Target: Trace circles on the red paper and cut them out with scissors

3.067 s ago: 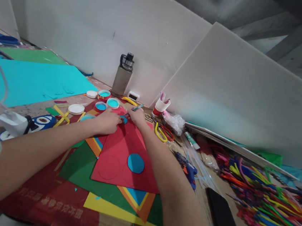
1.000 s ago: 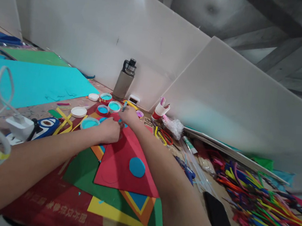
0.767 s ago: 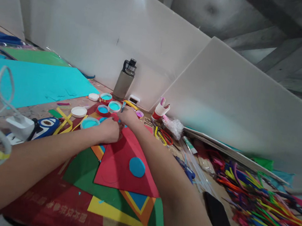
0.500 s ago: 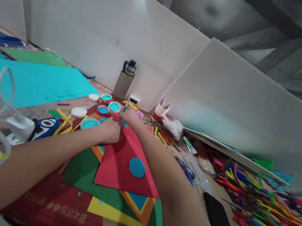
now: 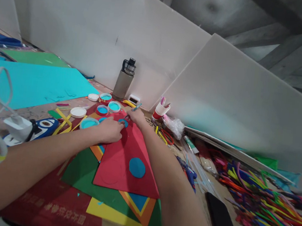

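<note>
A red sheet (image 5: 123, 171) with a blue circle (image 5: 137, 167) lies on top of green, orange and yellow paper. Near its far end is a smaller blue disc (image 5: 123, 122). The fingers of my left hand (image 5: 112, 130) rest at this disc, pressed together; whether they pinch it is hidden. Just right of the disc, my right hand (image 5: 136, 117) is closed on a thin pen (image 5: 137, 107), its tip end low by the disc. Round tubs of blue (image 5: 102, 110) and turquoise (image 5: 89, 123) material stand left of my hands.
A grey bottle (image 5: 124, 78) stands by the white wall. To the right are a cup of pens (image 5: 160, 110), red scissors (image 5: 167, 137), a black phone (image 5: 223, 221) and colourful pipe cleaners (image 5: 273, 208). A white charger (image 5: 17, 127) and a turquoise sheet (image 5: 40, 83) lie left.
My right hand has moved slightly right, and the pen now tilts to the right. My left hand has shifted slightly, and more of the small blue disc shows between my hands.
</note>
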Motion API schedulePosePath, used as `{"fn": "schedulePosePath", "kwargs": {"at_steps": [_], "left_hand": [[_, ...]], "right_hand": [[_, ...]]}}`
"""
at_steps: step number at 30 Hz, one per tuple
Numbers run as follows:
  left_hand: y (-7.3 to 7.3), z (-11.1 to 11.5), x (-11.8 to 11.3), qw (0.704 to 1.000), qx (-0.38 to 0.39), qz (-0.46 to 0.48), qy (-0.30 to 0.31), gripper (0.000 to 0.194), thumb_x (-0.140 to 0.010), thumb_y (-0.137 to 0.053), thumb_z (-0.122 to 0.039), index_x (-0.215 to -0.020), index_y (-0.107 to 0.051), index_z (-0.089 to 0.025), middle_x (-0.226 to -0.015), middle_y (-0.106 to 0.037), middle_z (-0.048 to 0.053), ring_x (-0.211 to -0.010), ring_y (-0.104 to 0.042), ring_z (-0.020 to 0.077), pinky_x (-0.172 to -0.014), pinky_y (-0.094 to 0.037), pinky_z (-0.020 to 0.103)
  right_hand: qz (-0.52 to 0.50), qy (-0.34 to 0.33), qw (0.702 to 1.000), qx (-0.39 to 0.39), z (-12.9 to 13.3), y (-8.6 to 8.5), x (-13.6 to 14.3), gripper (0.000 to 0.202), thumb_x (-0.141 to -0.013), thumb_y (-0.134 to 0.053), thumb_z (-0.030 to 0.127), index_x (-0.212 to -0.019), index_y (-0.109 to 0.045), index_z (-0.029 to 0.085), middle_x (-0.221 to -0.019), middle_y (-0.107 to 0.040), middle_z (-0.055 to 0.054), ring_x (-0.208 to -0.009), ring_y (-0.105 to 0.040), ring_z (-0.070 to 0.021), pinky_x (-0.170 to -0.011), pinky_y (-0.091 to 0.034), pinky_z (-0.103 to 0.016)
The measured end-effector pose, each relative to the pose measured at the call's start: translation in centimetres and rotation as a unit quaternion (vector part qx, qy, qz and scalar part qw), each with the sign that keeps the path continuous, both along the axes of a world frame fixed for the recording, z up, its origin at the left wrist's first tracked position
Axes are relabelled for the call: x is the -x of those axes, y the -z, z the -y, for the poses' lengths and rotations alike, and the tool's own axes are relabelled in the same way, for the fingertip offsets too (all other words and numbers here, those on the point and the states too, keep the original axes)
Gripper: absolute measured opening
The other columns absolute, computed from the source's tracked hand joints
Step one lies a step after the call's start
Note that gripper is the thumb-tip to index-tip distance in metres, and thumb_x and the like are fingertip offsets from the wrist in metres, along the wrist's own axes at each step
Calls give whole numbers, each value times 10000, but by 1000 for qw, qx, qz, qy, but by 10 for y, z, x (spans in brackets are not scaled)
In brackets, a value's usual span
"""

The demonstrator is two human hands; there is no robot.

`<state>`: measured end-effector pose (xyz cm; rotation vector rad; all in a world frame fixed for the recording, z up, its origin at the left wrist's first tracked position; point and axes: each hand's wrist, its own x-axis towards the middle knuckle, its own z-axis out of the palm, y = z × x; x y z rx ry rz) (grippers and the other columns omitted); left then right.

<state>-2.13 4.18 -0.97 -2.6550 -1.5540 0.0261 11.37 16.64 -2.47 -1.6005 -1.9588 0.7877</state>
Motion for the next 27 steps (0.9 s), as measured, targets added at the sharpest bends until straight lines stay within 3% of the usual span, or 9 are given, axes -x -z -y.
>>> {"fn": "schedulePosePath", "kwargs": {"at_steps": [11, 17, 22, 27], "left_hand": [[-8, -3, 0, 1000, 7, 18, -24, 361, -819, -465, -256, -1121, -637, -157, -953, -710, 161, -876, -641, 330, -794, -427, 434], [-10, -23, 5, 1000, -13, 16, -7, 383, -762, -480, -185, -1104, -651, -154, -952, -704, 159, -929, -620, 327, -854, -383, 476], [-12, -43, 8, 998, -1, 56, 2, 342, -730, -482, -136, -969, -714, -213, -1014, -714, 106, -1041, -588, 297, -903, -356, 450], [-22, -66, 5, 996, 74, 49, 20, 308, -750, -485, -166, -921, -739, -194, -956, -733, 76, -881, -628, 233, -779, -411, 339]], "right_hand": [[-36, 25, 999, 5, 19, 1, -19, 198, -751, -493, 159, -568, -567, 168, -577, -671, -21, -494, -600, -101, -479, -446, -156], [-43, 59, 997, -11, 37, 0, -22, 101, -789, -502, 177, -693, -533, 183, -604, -671, -8, -521, -612, -97, -463, -415, -144], [-38, 69, 997, -19, 48, -1, -24, 141, -810, -490, 202, -673, -522, 190, -607, -653, -13, -530, -599, -113, -481, -416, -173], [-43, 78, 992, -91, 64, 3, -29, 116, -833, -492, 250, -755, -559, 197, -715, -667, -9, -682, -634, -128, -629, -465, -201]]}}
